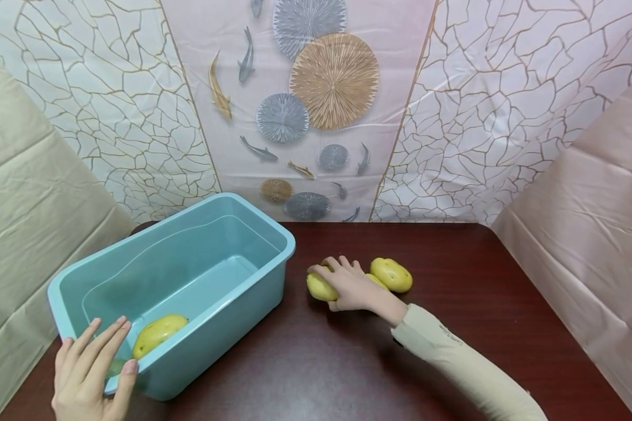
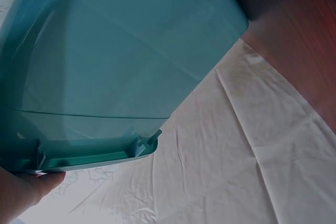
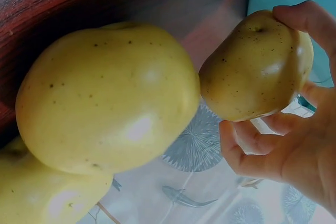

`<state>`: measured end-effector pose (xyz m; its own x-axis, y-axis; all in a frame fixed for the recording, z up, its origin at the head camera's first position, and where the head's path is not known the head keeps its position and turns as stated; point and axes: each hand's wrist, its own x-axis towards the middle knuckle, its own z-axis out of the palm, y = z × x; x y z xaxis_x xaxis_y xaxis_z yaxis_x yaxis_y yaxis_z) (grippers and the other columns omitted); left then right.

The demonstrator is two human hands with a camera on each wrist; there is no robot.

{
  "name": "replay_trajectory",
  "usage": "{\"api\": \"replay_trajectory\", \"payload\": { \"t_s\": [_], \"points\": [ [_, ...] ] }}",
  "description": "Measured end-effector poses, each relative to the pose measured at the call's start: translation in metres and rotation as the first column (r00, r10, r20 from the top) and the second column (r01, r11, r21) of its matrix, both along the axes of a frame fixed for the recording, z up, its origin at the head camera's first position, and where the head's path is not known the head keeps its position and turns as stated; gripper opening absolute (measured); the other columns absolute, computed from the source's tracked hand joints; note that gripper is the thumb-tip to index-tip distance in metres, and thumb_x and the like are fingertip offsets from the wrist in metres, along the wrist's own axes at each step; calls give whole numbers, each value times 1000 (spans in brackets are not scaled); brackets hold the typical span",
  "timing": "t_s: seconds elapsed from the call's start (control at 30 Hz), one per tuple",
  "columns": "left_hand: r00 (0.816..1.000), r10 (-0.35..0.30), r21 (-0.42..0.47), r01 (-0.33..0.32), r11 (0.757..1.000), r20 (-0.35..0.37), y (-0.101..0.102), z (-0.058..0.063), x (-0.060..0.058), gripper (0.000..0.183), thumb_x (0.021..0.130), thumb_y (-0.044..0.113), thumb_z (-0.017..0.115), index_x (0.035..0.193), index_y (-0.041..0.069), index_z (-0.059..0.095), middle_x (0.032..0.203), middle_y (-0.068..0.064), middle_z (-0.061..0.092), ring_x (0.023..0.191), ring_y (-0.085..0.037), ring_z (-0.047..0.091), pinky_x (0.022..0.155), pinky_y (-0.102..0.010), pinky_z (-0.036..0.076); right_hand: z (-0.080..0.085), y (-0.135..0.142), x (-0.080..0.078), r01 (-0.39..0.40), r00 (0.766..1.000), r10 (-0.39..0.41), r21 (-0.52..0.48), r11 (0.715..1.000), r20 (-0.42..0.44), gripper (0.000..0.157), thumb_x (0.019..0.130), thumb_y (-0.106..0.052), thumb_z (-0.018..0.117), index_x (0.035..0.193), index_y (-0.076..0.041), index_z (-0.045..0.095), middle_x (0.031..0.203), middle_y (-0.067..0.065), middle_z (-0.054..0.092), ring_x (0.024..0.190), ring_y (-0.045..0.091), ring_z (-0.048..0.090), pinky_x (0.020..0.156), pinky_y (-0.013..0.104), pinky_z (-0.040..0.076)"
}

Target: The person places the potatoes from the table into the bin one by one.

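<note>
My right hand (image 1: 350,286) grips a yellow potato (image 3: 257,69) with the thumb on one side and bent fingers on the other. Close beside it is a second potato (image 3: 107,98), mostly hidden behind the hand in the head view. A third potato (image 1: 391,275) lies just behind that one on the table. My left hand (image 1: 89,374) rests at the near left corner of a light blue plastic tub (image 1: 232,307), fingers fairly straight over the rim. In the left wrist view its thumb (image 2: 50,182) touches the rim's edge. Inside the tub lies another potato (image 1: 160,335).
The dark reddish-brown table (image 1: 305,362) carries everything. Beige cloth (image 1: 584,251) hangs along both sides, and a patterned sheet (image 1: 316,175) with fish and round shapes closes off the back. The tub stands on the table's left side.
</note>
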<state>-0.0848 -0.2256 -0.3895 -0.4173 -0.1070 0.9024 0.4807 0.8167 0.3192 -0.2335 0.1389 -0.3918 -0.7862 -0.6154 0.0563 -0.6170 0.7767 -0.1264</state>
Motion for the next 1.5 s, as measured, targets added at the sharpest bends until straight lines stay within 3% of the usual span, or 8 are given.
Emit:
{"api": "replay_trajectory", "payload": {
  "t_s": [0.6, 0.9, 1.17, 1.5],
  "points": [
    [1000, -2, 3, 2, 1000, -5, 0, 0, 0, 44, 84, 37, 51, 103, 1, 66, 117, 5, 61, 120, -13, 47, 103, -30, 22, 3, 5, 15, -38, 993, 41, 31, 999, -108, 74, 63, -25, 69, 130, -30, 38, 120, 3, 45, 100, 23, 45, 74, 41, 37],
    [1000, 7, 2, -7, 1000, 17, 0, 0, 1, 44, 84, 37, 51, 104, 1, 66, 118, 7, 60, 121, -11, 46, 104, -31, 22, 11, 7, 24, -45, 987, 44, -6, 999, -156, 73, 63, -26, 70, 129, -29, 40, 119, 3, 46, 98, 23, 44, 73, 38, 35],
    [1000, -11, 16, 11, 1000, -24, 2, 0, -1, 44, 84, 37, 52, 103, 0, 67, 116, 3, 62, 120, -14, 48, 103, -31, 23, 19, 10, 28, -62, 983, 55, -36, 997, -176, 73, 64, -26, 70, 130, -28, 40, 118, 4, 46, 98, 23, 44, 73, 39, 36],
    [1000, -7, 22, 7, 1000, -4, 1, 0, 0, 43, 84, 36, 52, 104, 1, 66, 117, 4, 61, 120, -14, 47, 104, -36, 22, 25, 10, 30, -80, 975, 68, -49, 996, -213, 74, 64, -28, 70, 131, -28, 39, 118, 2, 47, 99, 21, 44, 73, 38, 36]
  ]
}}
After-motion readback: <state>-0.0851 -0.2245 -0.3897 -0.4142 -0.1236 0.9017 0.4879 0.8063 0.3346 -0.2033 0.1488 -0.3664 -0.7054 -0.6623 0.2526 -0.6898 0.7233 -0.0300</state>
